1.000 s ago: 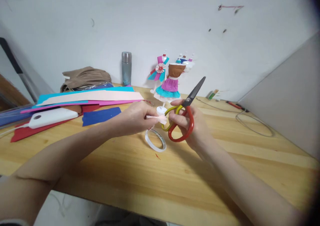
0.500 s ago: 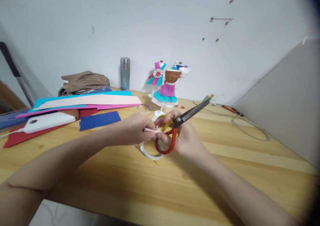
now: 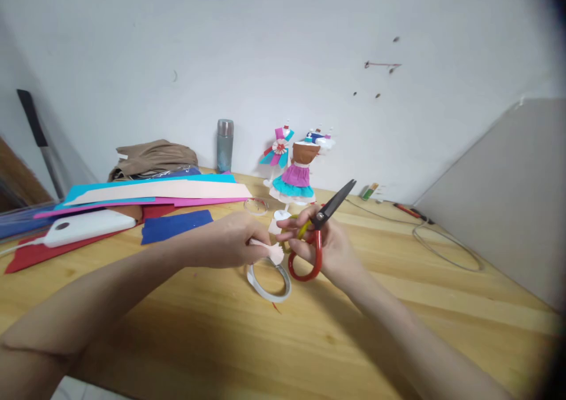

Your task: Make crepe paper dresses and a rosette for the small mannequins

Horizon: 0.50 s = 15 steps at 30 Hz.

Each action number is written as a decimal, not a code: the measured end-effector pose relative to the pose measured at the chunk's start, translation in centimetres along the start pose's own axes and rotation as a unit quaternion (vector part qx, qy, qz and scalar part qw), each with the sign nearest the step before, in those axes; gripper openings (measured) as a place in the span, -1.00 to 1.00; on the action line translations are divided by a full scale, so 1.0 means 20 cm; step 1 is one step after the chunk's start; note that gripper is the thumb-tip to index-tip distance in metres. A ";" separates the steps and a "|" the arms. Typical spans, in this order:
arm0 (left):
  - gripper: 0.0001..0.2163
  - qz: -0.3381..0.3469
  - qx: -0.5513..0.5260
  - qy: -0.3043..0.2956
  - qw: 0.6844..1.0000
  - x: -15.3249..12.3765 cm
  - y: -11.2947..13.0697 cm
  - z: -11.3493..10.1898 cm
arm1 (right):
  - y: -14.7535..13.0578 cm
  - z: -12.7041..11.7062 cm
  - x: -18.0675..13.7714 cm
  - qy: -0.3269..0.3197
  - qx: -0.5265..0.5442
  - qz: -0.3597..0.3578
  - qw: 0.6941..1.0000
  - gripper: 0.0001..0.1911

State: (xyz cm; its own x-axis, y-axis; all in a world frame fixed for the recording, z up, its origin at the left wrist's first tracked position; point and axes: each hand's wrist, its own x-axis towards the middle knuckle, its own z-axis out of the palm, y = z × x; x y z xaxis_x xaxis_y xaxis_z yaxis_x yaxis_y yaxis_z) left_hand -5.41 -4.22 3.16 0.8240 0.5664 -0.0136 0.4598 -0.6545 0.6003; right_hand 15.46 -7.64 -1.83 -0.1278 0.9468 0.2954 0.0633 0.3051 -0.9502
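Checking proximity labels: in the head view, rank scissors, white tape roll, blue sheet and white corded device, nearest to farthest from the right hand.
From the right hand:
1. Scissors: held in it.
2. White tape roll: just to its left.
3. Blue sheet: farther left.
4. White corded device: leftmost of the four.
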 end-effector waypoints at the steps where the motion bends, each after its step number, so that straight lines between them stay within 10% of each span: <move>1: -0.79 -0.006 0.009 0.004 1.000 0.00 0.00 0.00 | 0.00 0.00 0.00 0.012 -0.004 -0.009 1.000 -0.57; 15: -0.76 0.011 -0.019 0.025 0.999 0.02 -0.03 0.08 | -0.06 0.07 -0.09 -0.017 -0.312 -0.085 0.946 -0.69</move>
State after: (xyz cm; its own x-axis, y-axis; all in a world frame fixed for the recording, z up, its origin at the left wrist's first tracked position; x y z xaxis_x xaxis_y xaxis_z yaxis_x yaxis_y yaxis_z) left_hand -4.79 -4.38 1.48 0.8154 0.5775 0.0402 0.4278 -0.6479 0.6302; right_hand 14.23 -9.94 -1.29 -0.2194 0.8783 0.4247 0.6096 0.4633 -0.6432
